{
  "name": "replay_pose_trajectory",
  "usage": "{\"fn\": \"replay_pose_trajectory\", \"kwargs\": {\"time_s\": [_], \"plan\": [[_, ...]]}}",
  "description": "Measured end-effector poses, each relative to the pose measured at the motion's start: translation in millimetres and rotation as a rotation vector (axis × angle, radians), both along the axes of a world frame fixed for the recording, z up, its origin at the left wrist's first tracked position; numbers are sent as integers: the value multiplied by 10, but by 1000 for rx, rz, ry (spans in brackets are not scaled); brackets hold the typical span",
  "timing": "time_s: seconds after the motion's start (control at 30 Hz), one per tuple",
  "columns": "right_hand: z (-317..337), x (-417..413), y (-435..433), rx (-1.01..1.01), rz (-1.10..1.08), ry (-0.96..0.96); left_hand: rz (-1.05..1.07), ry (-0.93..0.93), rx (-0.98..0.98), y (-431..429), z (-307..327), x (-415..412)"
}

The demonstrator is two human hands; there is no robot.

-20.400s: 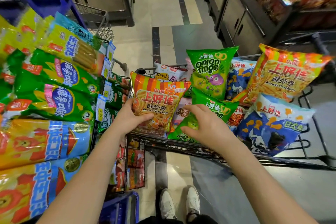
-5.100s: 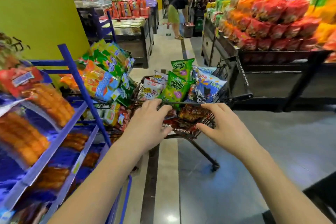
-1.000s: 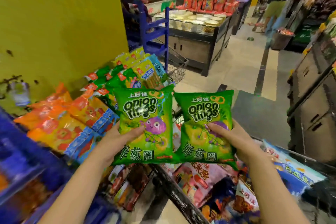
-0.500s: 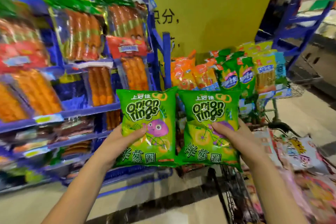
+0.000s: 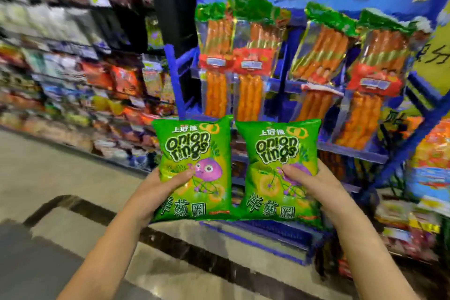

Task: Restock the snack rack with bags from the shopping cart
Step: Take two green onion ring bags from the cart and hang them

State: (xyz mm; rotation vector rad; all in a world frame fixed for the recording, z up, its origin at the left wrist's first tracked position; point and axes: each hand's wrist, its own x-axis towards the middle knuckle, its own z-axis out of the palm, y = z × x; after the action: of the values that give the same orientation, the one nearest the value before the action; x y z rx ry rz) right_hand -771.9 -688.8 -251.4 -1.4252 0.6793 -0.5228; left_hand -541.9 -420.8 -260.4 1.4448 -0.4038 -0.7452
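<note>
I hold two green Onion Rings bags upright, side by side in front of me. My left hand (image 5: 155,192) grips the left bag (image 5: 194,151) at its lower left edge, thumb across the front. My right hand (image 5: 314,185) grips the right bag (image 5: 277,148) at its lower right edge, thumb on the front. Behind the bags stands the blue snack rack (image 5: 360,153), its upper shelves hung with packs of orange sausage sticks (image 5: 246,68). The shopping cart is out of view.
A long aisle shelf (image 5: 73,80) packed with blurred snack bags runs along the left. A black pillar (image 5: 173,2) stands between it and the blue rack. Tiled floor (image 5: 60,190) with a dark stripe lies below. More packs fill the low right shelves (image 5: 414,221).
The view has swung left, off the cart and the yellow wall, onto the blue rack and the aisle shelf. Both hands keep the same grip on the two bags.
</note>
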Motion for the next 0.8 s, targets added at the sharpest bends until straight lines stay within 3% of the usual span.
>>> {"fn": "replay_pose_trajectory", "kwargs": {"time_s": [0.43,0.8], "plan": [[78,2394,1951,47,462,-61,320,-14,-11,2695,71,1228],[96,4504,2488,-7,625,-110,515,-17,1,3300,239,2478]]}}
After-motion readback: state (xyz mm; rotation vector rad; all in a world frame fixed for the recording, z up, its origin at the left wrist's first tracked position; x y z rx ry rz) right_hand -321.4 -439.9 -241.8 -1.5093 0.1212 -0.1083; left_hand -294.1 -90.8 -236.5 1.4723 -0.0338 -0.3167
